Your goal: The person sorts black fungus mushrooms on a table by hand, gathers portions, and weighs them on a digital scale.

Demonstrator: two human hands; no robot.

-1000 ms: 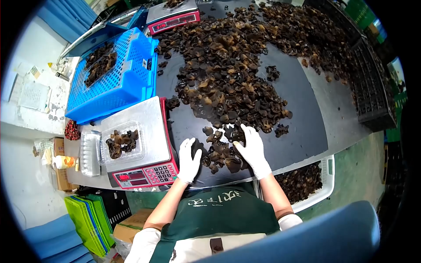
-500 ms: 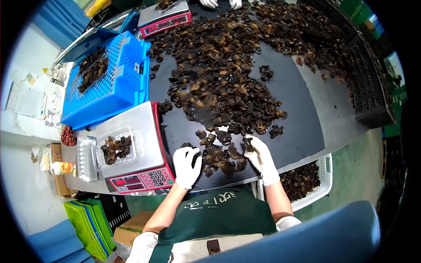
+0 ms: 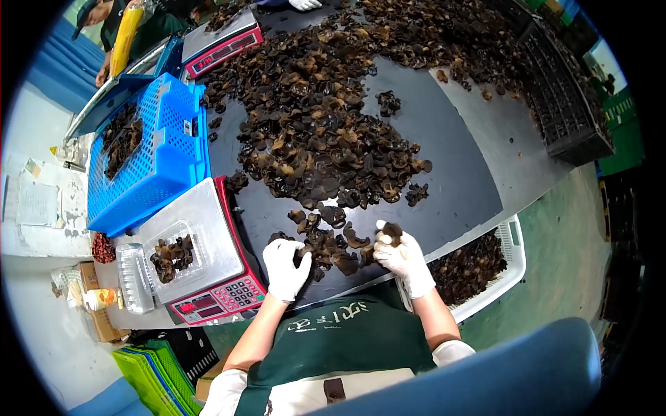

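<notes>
My white-gloved left hand (image 3: 286, 269) rests at the near edge of the table, thumb and fingers apart, touching a small cluster of wood ear mushrooms (image 3: 325, 248). A dark piece shows just beyond its fingertips. To the right of that cluster, my gloved right hand (image 3: 404, 262) pinches a single wood ear piece (image 3: 393, 233) between thumb and fingers. Ahead of both hands spreads a large heap of wood ear mushrooms (image 3: 312, 149). Left of my left hand stands a scale (image 3: 220, 253), bearing a clear plastic tray (image 3: 199, 272) with several pieces inside.
A blue crate (image 3: 166, 149) stands beyond the scale, and a second scale (image 3: 223, 50) sits farther back. Empty clear trays (image 3: 134, 277) are stacked at left. Below the table's right edge is a white basket (image 3: 512, 258) of mushrooms. Black crates (image 3: 565, 118) line the right. Other people work opposite.
My right hand has turned and lifted a wood ear piece up between its fingers. My left hand's fingers have curled slightly. The view has shifted, and a person now shows at the upper left.
</notes>
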